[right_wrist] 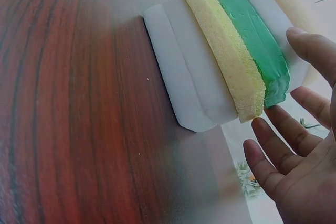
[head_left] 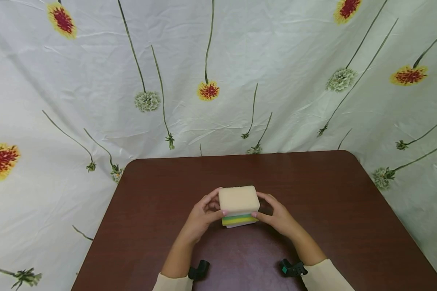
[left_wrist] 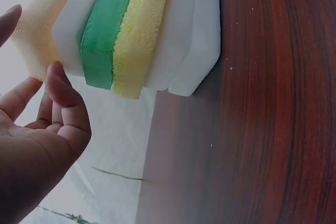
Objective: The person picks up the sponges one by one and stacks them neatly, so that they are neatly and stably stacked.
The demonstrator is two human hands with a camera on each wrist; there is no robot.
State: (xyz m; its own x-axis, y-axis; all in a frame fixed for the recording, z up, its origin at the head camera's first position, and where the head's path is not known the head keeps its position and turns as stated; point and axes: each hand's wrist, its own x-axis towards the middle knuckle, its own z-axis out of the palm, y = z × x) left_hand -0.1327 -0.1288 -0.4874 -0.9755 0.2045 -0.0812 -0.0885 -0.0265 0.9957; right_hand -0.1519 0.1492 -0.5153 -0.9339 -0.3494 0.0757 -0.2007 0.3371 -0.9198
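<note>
A layered stack rises from the table, topped by a cream sponge (head_left: 238,199). Beneath it come a white block (right_wrist: 268,9), a green block (right_wrist: 254,38), a yellow sponge (right_wrist: 226,51) and white blocks (left_wrist: 191,40) at the base. My left hand (head_left: 201,216) pinches the cream sponge's left end, thumb in front and index finger at the back corner. On the other end, my right hand (head_left: 282,216) holds the sponge, its thumb low at the front edge by the upper white block. The right hand's lower fingers spread beside the green block and yellow sponge.
The stack stands on a dark reddish-brown table (head_left: 160,190) with rounded far corners. Behind it hangs a white flowered cloth (head_left: 284,48). Black wrist-worn devices (head_left: 199,270) sit at both wrists, below cream sleeves (head_left: 327,279).
</note>
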